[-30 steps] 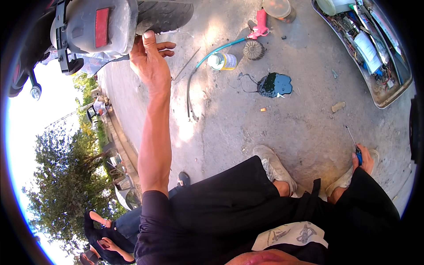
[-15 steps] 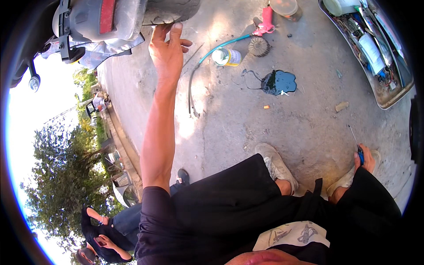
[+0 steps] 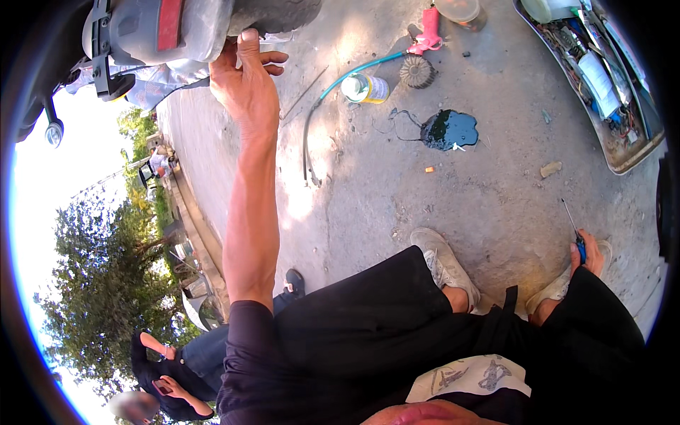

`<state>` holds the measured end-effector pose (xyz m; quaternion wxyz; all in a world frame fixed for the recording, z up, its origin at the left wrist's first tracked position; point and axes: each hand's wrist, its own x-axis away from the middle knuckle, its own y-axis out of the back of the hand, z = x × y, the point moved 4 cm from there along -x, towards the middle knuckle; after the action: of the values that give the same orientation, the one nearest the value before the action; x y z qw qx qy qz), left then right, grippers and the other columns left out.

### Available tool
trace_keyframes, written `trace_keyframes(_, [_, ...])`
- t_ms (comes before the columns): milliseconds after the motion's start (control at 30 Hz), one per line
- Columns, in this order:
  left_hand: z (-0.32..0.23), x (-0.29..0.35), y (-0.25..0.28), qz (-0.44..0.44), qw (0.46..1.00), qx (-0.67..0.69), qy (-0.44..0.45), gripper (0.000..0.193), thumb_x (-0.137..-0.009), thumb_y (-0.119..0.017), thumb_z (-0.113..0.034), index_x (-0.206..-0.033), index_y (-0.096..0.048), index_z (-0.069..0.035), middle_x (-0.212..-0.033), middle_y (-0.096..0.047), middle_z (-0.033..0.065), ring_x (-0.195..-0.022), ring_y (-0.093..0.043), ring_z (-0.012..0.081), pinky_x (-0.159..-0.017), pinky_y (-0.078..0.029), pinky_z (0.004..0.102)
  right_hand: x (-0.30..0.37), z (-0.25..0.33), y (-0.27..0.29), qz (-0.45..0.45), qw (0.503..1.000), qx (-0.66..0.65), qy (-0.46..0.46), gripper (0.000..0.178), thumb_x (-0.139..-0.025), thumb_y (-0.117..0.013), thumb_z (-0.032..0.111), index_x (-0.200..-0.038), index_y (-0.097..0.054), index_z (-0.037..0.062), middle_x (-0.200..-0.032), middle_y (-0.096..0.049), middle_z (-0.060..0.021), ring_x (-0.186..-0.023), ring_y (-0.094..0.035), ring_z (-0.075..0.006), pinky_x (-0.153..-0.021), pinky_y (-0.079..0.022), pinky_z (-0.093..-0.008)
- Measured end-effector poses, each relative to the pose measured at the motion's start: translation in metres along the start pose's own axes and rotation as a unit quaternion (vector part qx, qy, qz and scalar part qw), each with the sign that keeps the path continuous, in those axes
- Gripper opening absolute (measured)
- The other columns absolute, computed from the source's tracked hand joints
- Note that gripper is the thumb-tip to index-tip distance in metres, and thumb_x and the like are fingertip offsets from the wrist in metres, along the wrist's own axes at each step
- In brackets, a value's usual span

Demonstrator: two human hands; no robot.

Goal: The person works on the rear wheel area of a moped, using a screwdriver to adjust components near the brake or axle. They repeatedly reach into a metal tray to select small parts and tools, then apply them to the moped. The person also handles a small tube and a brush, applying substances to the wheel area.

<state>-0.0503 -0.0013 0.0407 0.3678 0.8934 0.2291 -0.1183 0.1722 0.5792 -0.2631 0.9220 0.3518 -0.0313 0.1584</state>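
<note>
My left hand (image 3: 245, 92) reaches up to the lower edge of a vehicle's grey fender (image 3: 205, 42), beside a dirty black tyre (image 3: 283, 14). Its thumb points up against that edge and two fingers stand out to the right, apart. The remaining fingertips are partly hidden at the fender. Down by my shoe at the right, my right hand (image 3: 579, 249) is closed round the blue handle of a screwdriver (image 3: 581, 248), its thin shaft pointing up and left.
A dark oil puddle (image 3: 453, 130) lies on the ground near a can (image 3: 364, 89), a ribbed round part (image 3: 416, 72) and a pink air gun (image 3: 427, 32) with its hose. An open tool tray (image 3: 615, 161) stands at upper right. Another person (image 3: 184, 372) holds a phone at lower left.
My left hand has shifted left, from under the tyre to the fender's edge. The right hand with the screwdriver has stayed in place.
</note>
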Motion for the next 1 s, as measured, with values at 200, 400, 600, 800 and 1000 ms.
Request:
trace_keyframes(200, [0.01, 0.005, -0.01, 0.01, 1.0, -0.007, 0.027, 0.034, -0.103, -0.067, -0.022, -0.12, -0.056, 0.005, -0.11, -0.067, 0.0133, -0.064, -0.071, 0.0206, -0.05, -0.052, 0.0268, 0.0, -0.001, 0.0, 0.008, 1.0, 0.013, -0.005, 0.033, -0.094, -0.07, 0.013, -0.126, -0.065, 0.0081, -0.103, -0.068, -0.018, -0.093, -0.069, -0.0383, -0.084, -0.053, -0.0388])
trace_keyframes(400, [0.025, 0.004, -0.017, 0.058, 0.997, -0.036, 0.044, 0.037, -0.101, -0.069, -0.02, -0.123, -0.055, 0.007, -0.118, -0.068, 0.0152, -0.066, -0.072, 0.02, -0.052, -0.052, 0.027, -0.003, 0.003, 0.001, 0.007, 1.0, 0.014, -0.003, 0.032, -0.095, -0.07, 0.015, -0.125, -0.065, 0.0077, -0.103, -0.068, -0.0182, -0.092, -0.068, -0.0384, -0.083, -0.053, -0.0384])
trace_keyframes(600, [0.026, 0.009, -0.007, 0.04, 0.998, -0.008, 0.054, 0.045, -0.102, -0.069, -0.031, -0.125, -0.056, 0.006, -0.118, -0.069, 0.0143, -0.068, -0.072, 0.0204, -0.053, -0.052, 0.0265, -0.003, 0.004, 0.002, 0.009, 1.0, 0.022, -0.014, 0.032, -0.095, -0.07, 0.016, -0.125, -0.065, 0.0068, -0.102, -0.067, -0.0186, -0.092, -0.068, -0.0388, -0.083, -0.053, -0.0384])
trace_keyframes(800, [0.002, 0.001, 0.002, -0.001, 1.0, 0.003, 0.007, 0.049, -0.105, -0.064, -0.04, -0.121, -0.056, 0.006, -0.111, -0.069, 0.0126, -0.068, -0.073, 0.0228, -0.053, -0.052, 0.0279, -0.002, 0.002, 0.001, 0.003, 1.0, 0.017, -0.004, 0.031, -0.094, -0.07, 0.013, -0.124, -0.065, 0.0062, -0.103, -0.067, -0.0188, -0.092, -0.068, -0.0391, -0.083, -0.053, -0.039])
trace_keyframes(1000, [0.007, 0.003, -0.005, 0.003, 1.0, -0.002, 0.01, 0.041, -0.105, -0.066, -0.031, -0.118, -0.059, 0.006, -0.111, -0.069, 0.0124, -0.064, -0.072, 0.0209, -0.051, -0.052, 0.0271, -0.003, 0.002, 0.0, 0.004, 1.0, 0.017, -0.005, 0.032, -0.093, -0.07, 0.012, -0.124, -0.065, 0.0064, -0.103, -0.068, -0.019, -0.092, -0.068, -0.0391, -0.084, -0.053, -0.0391])
